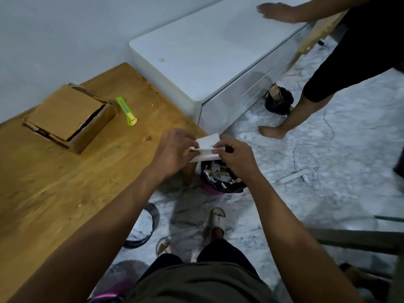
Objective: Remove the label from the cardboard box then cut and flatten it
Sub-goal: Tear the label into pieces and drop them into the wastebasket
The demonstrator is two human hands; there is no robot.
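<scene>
Wooden table (65,182), left: one cardboard box (70,115), one green cutter (126,111). Near right, left hand (172,149) and right hand (236,156) pinch one white label (207,147) above one bin (220,178).

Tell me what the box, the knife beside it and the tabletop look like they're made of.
The box: brown corrugated cardboard, matte, edges torn and frayed. The knife: probably plastic, a smooth bright green casing with a paler tip. The tabletop: apparently wood with visible grain and knots and a slight sheen, though possibly veneer.
</scene>
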